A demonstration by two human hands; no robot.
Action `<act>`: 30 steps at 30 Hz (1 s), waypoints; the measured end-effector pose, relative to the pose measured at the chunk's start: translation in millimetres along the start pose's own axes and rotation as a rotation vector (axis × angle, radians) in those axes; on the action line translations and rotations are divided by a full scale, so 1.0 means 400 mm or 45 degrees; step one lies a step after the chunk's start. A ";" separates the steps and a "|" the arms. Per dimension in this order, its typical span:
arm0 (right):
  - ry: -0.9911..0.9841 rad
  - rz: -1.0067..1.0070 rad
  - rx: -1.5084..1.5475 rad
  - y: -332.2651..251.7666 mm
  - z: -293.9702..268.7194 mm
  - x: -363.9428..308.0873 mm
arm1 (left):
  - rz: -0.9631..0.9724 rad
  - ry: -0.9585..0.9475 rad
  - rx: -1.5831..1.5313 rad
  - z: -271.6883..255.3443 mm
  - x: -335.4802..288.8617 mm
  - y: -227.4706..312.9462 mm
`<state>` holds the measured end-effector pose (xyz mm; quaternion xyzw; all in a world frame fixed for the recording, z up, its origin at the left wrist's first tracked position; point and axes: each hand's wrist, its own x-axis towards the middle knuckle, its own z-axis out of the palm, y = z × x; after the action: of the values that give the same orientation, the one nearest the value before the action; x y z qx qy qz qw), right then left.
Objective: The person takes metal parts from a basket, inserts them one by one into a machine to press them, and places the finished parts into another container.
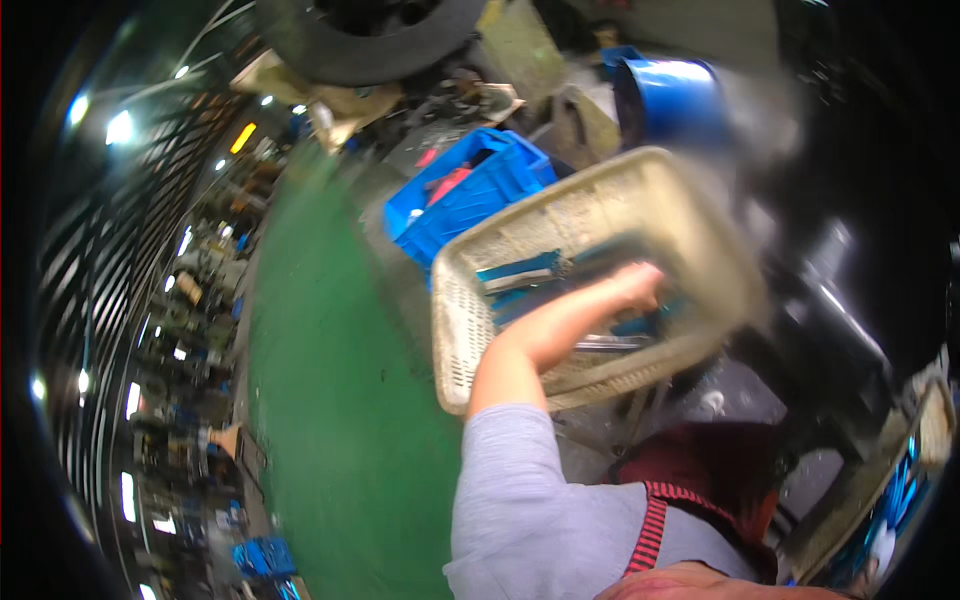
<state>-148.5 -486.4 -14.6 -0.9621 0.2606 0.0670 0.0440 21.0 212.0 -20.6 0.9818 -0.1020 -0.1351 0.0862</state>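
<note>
My left hand (pixel 638 287) reaches into a dirty cream plastic basket (pixel 457 360) with perforated walls. The fingers look curled closed, low among several blue and silvery strip-like pieces (pixel 520 268) inside. Blur and the angle of the hand hide what it grips, if anything. A shiny silvery piece (pixel 612 343) lies below the wrist, near the basket's near wall. My left forearm crosses the basket's near left side, below a grey sleeve (pixel 510 450). No right hand can be made out.
A blue crate (pixel 430 235) with red items stands beyond the basket, and a blue drum (pixel 675 100) stands farther right. Dark machinery (pixel 840 330) is to the right. Another container with blue strips (pixel 900 490) is at the lower right. Green floor (pixel 340 400) stretches along the left.
</note>
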 end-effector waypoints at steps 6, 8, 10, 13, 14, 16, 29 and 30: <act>-0.096 -0.718 0.444 -0.456 0.040 -0.278 | -0.139 0.447 -0.463 -0.093 0.009 0.017; 0.105 -0.997 0.455 -0.538 0.042 -0.355 | -0.263 0.669 -0.714 -0.190 -0.017 0.029; 0.256 -1.312 0.561 -0.575 0.027 -0.404 | -0.180 0.941 -1.073 -0.274 -0.055 0.047; 0.548 -1.466 0.557 -0.593 0.013 -0.429 | 0.073 0.828 -1.554 -0.317 -0.075 0.125; 0.588 -1.468 0.560 -0.596 0.012 -0.427 | 0.148 0.685 -1.727 -0.299 -0.071 0.167; 0.516 -1.446 0.530 -0.594 0.014 -0.420 | 0.151 0.494 -1.911 -0.214 -0.028 0.287; 0.371 -1.460 0.466 -0.553 0.025 -0.422 | -0.121 -0.246 -2.655 0.153 0.393 0.614; 0.465 -1.468 0.533 -0.560 0.019 -0.418 | -0.009 -0.260 -2.624 0.168 0.415 0.629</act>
<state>-178.7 -209.8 14.6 -0.9148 -0.2880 -0.1849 0.2148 113.8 -77.1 -75.9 0.4157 0.0592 -0.2399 0.8753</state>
